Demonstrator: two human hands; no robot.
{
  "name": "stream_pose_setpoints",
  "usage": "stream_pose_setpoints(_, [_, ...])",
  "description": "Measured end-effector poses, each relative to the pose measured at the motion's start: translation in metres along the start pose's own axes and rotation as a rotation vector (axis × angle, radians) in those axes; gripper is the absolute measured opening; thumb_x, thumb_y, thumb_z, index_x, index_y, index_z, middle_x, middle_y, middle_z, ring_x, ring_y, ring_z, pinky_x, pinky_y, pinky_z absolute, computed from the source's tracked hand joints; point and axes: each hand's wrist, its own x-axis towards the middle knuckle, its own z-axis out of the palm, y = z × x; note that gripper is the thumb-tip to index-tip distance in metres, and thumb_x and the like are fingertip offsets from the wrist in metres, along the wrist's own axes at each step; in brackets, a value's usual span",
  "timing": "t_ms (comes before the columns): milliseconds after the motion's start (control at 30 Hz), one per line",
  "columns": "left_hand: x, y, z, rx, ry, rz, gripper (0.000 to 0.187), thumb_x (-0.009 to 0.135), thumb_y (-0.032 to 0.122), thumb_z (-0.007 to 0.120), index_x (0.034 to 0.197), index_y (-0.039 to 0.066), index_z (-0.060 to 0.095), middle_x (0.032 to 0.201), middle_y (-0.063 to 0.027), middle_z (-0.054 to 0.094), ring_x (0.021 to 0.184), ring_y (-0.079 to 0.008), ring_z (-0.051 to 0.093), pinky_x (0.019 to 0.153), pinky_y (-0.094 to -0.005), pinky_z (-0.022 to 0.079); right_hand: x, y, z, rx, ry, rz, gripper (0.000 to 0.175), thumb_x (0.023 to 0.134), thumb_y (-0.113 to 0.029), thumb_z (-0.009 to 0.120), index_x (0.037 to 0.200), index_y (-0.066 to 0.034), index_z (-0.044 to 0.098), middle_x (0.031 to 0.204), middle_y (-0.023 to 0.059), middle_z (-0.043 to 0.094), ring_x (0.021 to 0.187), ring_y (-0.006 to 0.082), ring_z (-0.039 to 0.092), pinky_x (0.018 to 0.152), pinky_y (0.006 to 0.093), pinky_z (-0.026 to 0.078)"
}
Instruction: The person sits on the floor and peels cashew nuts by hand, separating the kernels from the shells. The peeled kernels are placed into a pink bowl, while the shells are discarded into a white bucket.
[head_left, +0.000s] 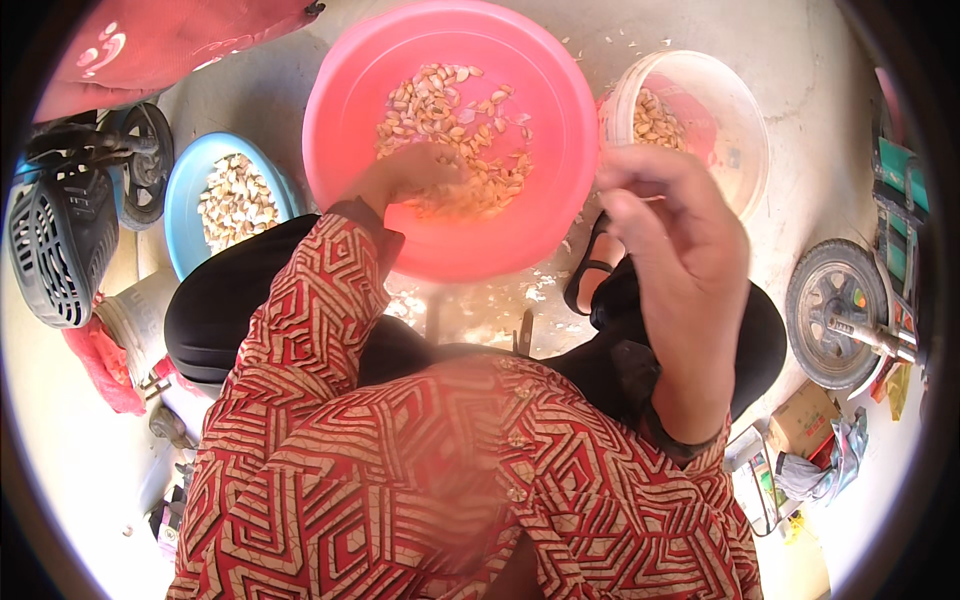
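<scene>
A large pink plastic basin (450, 251) stands in front of me with many tan, shelled-looking cloves or kernels (427, 97) spread over its bottom. My left hand (420, 176) reaches in over its near left part; the fingers are blurred against the pieces, so whether they hold any cannot be told. Raised near the basin's right side, my right hand (671, 217) has its thumb and forefinger close together, with a small pale sliver between them. Just beyond it a whitish translucent bucket (739, 142) holds more of the pieces. A blue basin (178, 217) at the left holds paler ones.
Wheels stand at both sides, one at the right (836, 311) and one at the upper left (146, 165). A grey plastic basket (60, 247) is at the left, a cardboard box (802, 420) at the lower right. Pale flakes (544, 285) lie on the floor between my legs.
</scene>
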Motion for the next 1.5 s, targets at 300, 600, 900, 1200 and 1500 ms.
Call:
stream_pose_setpoints(300, [-0.073, 0.096, 0.049, -0.800, -0.159, 0.411, 0.018, 0.099, 0.017, 0.061, 0.114, 0.007, 0.059, 0.103, -0.0052, 0.063, 0.084, -0.0110, 0.062, 0.064, -0.0213, 0.051, 0.019, 0.033, 0.039, -0.124, -0.065, -0.136, 0.020, 0.084, -0.006, 0.069, 0.104, -0.0035, 0.065, 0.100, 0.0130, 0.064, 0.080, 0.0233, 0.065, 0.070, 0.0346, 0.052])
stream_pose_setpoints(600, [-0.091, 0.105, 0.090, -1.043, -0.028, 0.427, 0.025, 0.103, 0.025, 0.050, 0.112, 0.004, 0.060, 0.103, -0.0067, 0.065, 0.094, -0.0178, 0.064, 0.082, -0.0324, 0.054, 0.028, 0.054, 0.067, -0.311, -0.145, -0.489, 0.019, 0.084, -0.005, 0.069, 0.102, -0.0016, 0.067, 0.102, 0.0124, 0.064, 0.088, 0.0259, 0.065, 0.076, 0.0354, 0.053])
stream_pose_setpoints(900, [-0.078, 0.094, 0.093, -0.847, 0.004, 0.637, 0.021, 0.104, 0.016, 0.042, 0.106, 0.004, 0.059, 0.104, -0.0077, 0.064, 0.094, -0.0188, 0.063, 0.085, -0.0332, 0.053, 0.022, 0.059, 0.074, -0.169, -0.093, -0.427, 0.016, 0.084, -0.003, 0.066, 0.099, -0.0035, 0.065, 0.098, 0.0138, 0.064, 0.094, 0.0349, 0.061, 0.080, 0.0424, 0.051])
stream_pose_setpoints(1200, [-0.077, 0.097, 0.090, -1.272, -0.156, 0.431, 0.021, 0.105, 0.019, 0.042, 0.109, 0.005, 0.058, 0.101, -0.0065, 0.061, 0.092, -0.0180, 0.062, 0.084, -0.0309, 0.053, 0.016, 0.053, 0.078, -0.283, -0.040, -0.502, 0.018, 0.084, 0.002, 0.064, 0.102, -0.0004, 0.064, 0.096, 0.0161, 0.064, 0.080, 0.0294, 0.064, 0.069, 0.0374, 0.053])
stream_pose_setpoints(1500, [-0.094, 0.107, 0.099, -1.264, -0.034, 0.405, 0.015, 0.104, 0.020, 0.052, 0.112, 0.008, 0.053, 0.087, -0.0059, 0.059, 0.063, -0.0118, 0.054, 0.040, -0.0194, 0.037, 0.023, 0.045, 0.057, 0.185, 0.062, -0.079, 0.008, 0.095, 0.002, 0.058, 0.100, 0.0010, 0.063, 0.080, 0.0039, 0.064, 0.066, 0.0081, 0.061, 0.059, 0.0222, 0.052])
